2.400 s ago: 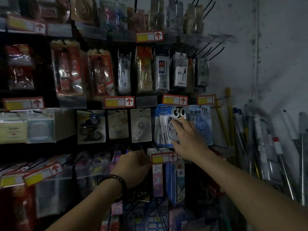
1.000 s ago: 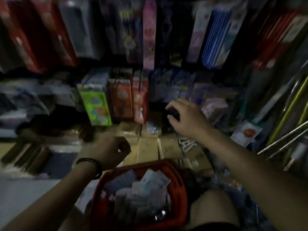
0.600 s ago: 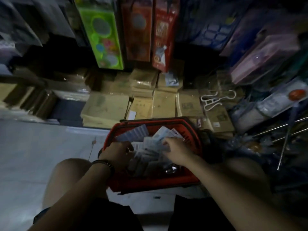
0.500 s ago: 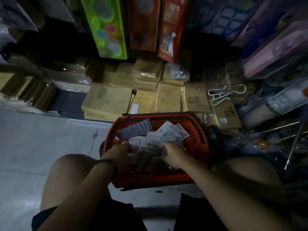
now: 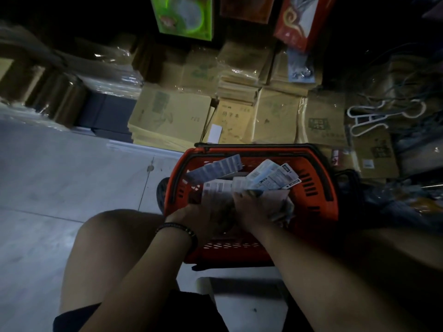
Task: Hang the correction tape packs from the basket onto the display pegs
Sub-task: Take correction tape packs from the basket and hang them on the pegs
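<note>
Pale floor tiles (image 5: 60, 176) lie leftmost. The left hand (image 5: 203, 218) (beaded bracelet (image 5: 177, 230) at its wrist) reaches into the red basket (image 5: 322, 178), fingers buried among the correction tape packs (image 5: 217, 188) heaped there; whether they grasp any, I cannot tell. Just beside it, the right hand (image 5: 254, 207) clutches a fan of packs (image 5: 273, 177) that splays toward the basket's far rim.

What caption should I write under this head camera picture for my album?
Right hand grips a fan of correction tape packs in the red basket; left hand rests among others.
</note>
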A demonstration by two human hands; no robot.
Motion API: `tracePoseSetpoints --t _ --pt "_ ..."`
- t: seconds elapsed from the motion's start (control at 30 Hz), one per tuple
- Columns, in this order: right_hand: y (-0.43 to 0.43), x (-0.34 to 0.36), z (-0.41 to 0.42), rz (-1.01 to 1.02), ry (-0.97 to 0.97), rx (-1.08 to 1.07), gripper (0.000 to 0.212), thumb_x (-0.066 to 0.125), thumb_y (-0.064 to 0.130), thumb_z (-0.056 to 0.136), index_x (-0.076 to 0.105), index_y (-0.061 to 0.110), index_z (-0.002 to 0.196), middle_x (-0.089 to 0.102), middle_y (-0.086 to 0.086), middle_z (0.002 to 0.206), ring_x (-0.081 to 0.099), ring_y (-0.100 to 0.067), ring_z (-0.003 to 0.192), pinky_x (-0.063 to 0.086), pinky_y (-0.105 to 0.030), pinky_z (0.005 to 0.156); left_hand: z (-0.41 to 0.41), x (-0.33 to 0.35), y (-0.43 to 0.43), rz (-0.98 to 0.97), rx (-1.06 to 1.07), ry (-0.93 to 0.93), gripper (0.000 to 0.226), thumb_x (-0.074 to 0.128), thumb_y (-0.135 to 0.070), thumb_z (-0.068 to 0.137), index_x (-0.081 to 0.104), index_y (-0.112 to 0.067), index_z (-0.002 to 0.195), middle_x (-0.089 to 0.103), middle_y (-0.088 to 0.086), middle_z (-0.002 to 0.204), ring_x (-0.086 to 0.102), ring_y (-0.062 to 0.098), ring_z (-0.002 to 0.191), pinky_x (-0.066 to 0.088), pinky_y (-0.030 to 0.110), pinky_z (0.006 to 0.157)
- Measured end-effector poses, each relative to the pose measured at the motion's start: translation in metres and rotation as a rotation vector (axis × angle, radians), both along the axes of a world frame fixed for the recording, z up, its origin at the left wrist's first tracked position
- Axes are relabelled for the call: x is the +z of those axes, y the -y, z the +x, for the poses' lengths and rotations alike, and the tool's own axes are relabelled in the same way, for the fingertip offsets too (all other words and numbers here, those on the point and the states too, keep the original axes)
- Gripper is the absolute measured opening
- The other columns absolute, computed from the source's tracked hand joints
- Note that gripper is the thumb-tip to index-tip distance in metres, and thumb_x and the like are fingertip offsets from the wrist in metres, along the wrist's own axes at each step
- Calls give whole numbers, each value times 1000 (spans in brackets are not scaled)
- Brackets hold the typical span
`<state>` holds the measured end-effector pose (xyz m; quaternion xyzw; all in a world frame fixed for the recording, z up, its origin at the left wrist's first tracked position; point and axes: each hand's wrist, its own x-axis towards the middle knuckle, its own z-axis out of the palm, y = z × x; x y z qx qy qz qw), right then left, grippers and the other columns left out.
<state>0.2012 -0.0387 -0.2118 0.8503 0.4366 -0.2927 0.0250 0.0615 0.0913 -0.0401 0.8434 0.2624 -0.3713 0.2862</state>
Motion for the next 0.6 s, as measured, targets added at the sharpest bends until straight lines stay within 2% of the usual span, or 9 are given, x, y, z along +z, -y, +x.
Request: tracePoseSetpoints --t 0.07,0.23,0.33,0.4,0.47,0.53,0.6 --pt "-2 4 -1 -44 17 65 41 60 50 97 63 23 128 63 -8 137 55 -34 130 45 -55 109 3 1 0 -6 57 12 39 44 -45 109 48 -25 142 70 5 121 70 23 103 59 40 94" --pt "1 19 3 -19 -41 135 28 62 41 100 68 24 121 64 -5 133 58 -30 129 51 -51 105 3 -2 0 -19 97 -4 40 48 -50 106 51 -26 136 70 3 115 69 21 99 60 42 93" --pt "10 29 13 36 -205 64 21 58 38 102 67 35 120 64 3 134 59 -24 128 53 -48 103 5 2 -2 2 68 -18 42 46 -50 107 51 -24 139 69 5 121 66 20 101 58 39 96" --pt "18 47 20 84 -309 1 29 55 23 104 67 38 126 64 7 138 58 -18 128 50 -43 107 8 13 -2 31 3 -18 41 41 -44 110 49 -21 142 67 8 129 67 23 109 57 37 97" --pt "21 72 28 159 -357 -49 33 60 13 101 68 35 123 68 9 125 64 -16 119 53 -37 101 9 20 -4 12 60 4 38 40 -42 111 52 -20 140 66 8 129 67 25 114 57 38 99" --pt "23 98 34 301 -348 -107 19 64 23 100 61 40 107 68 15 106 67 -12 102 57 -41 90 7 21 -7 35 86 48 34 43 -39 110 56 -18 132 66 7 125 66 24 112 56 40 99" --pt "22 124 40 425 -311 -218 12 69 29 98 58 31 102 68 10 101 68 -14 96 56 -41 86 6 18 -10 82 80 45 32 43 -32 110 55 -16 135 63 9 130 64 24 115 56 40 100"
